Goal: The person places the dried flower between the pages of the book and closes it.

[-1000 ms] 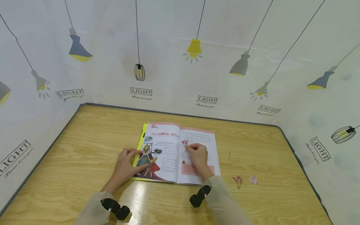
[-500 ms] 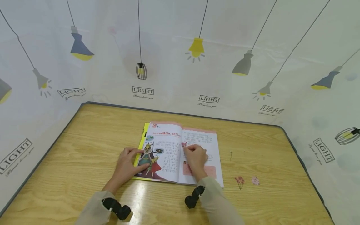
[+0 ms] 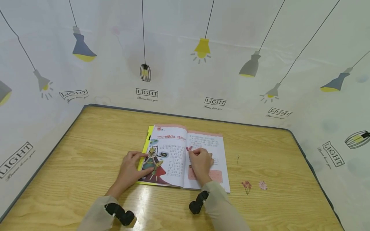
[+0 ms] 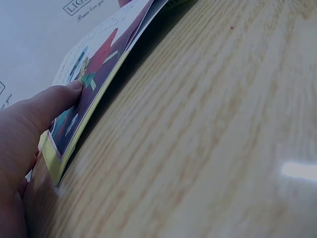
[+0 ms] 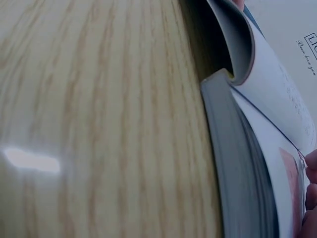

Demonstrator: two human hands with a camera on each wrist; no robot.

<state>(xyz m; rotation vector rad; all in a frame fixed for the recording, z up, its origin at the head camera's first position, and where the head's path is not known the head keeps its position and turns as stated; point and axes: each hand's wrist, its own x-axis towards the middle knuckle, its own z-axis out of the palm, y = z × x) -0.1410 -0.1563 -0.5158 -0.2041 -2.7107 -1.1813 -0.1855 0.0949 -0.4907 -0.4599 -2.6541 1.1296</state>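
Note:
An open book [image 3: 176, 154] with a yellow cover edge lies on the wooden table. My left hand [image 3: 131, 168] holds its left side: the thumb rests on the illustrated page, and in the left wrist view the other fingers are mostly hidden beyond the cover's edge. A small pressed pink flower [image 3: 189, 148] is at the right page, close to the fold. My right hand [image 3: 201, 162] pinches it between thumb and fingertips, low over that page; its stem is hidden by the hand. In the right wrist view only some fingers [image 5: 311, 183] show at the right edge.
Right of the book lie a thin dried sprig [image 3: 238, 159], a reddish pressed flower with stems [image 3: 246, 186] and a pale pink pressed flower [image 3: 262, 185]. A lamp-print sheet [image 3: 173, 64] stands around the back and sides of the wooden table [image 3: 86, 138].
My right hand has moved slightly left and down with the pink flower, toward the fold, then stayed nearly still. The left hand keeps its hold. The head view has shifted a little.

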